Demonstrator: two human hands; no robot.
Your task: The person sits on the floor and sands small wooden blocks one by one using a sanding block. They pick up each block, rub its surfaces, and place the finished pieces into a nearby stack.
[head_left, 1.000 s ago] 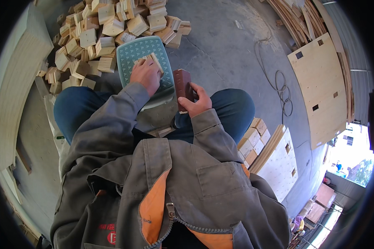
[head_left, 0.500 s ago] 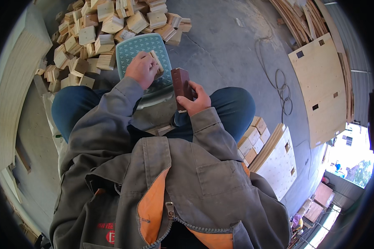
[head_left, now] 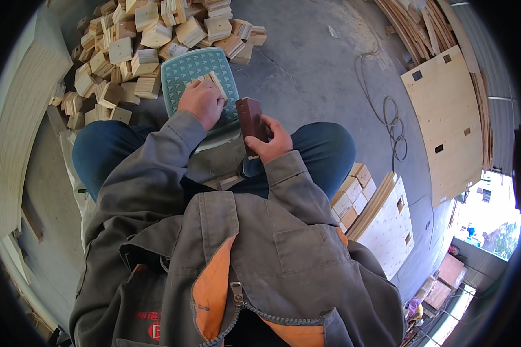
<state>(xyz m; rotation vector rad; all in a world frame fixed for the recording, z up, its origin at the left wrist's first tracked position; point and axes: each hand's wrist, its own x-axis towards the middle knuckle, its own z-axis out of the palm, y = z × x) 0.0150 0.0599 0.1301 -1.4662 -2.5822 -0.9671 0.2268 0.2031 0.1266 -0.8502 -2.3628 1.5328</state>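
Note:
My left hand (head_left: pixel 202 104) is closed on a light plywood block (head_left: pixel 219 85), which rests on a teal plastic stool (head_left: pixel 182 65) with a raised pattern on its seat. Part of the block is covered by the fingers. To the right of it, my right hand (head_left: pixel 276 141) grips a long reddish-brown sanding block (head_left: pixel 250 122), thumb on the near face and fingers round the far side. The sanding block is held tilted beside the stool's right edge, apart from the plywood block.
Beyond the stool lies a heap of plywood blocks (head_left: pixel 150 29). On the right are stacked blocks (head_left: pixel 353 194), a board with square holes (head_left: pixel 393 225) and a larger holed panel (head_left: pixel 448 118). A coiled cable (head_left: pixel 392 124) lies on the concrete floor. Stacked sheets (head_left: pixel 17 127) stand left.
My left hand has shifted slightly right, and the plywood block in it has turned a little. My right hand and the sanding block have moved slightly left.

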